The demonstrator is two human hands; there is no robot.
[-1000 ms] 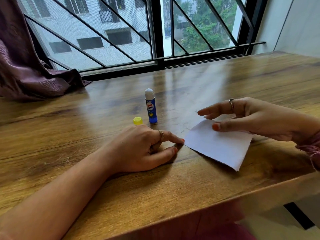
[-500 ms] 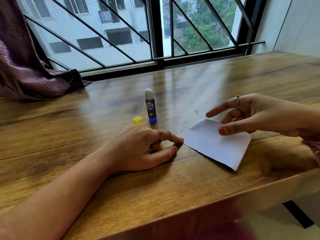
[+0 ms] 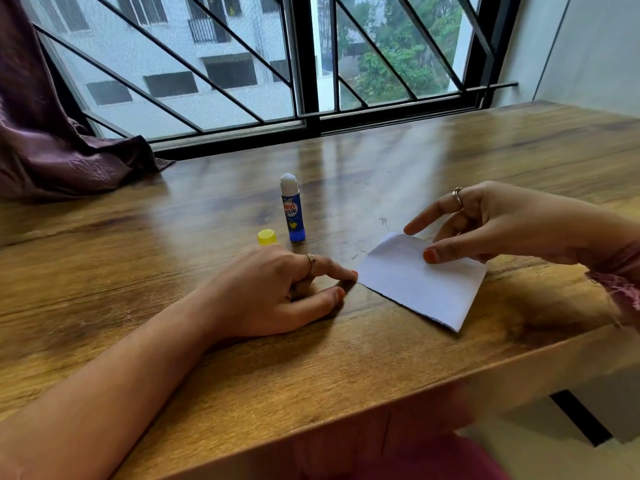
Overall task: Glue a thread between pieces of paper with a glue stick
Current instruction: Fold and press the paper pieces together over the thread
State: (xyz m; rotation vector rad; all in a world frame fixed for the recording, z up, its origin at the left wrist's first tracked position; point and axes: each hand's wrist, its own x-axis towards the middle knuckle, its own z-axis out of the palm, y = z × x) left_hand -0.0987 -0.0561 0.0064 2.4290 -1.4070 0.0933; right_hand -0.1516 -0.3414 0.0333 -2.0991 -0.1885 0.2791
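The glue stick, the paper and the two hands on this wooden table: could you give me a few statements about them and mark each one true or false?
1. The glue stick stands upright with its cap off. True.
2. The yellow cap lies to the right of the paper. False: it sits to the paper's left, beside the glue stick.
3. The right hand is lifting the paper's far corner. True: that corner curls up off the table.
4. The left hand holds the glue stick. False: it rests on the table, index fingertip at the paper's left corner.
5. The paper hangs over the table edge. False: it lies wholly on the tabletop.
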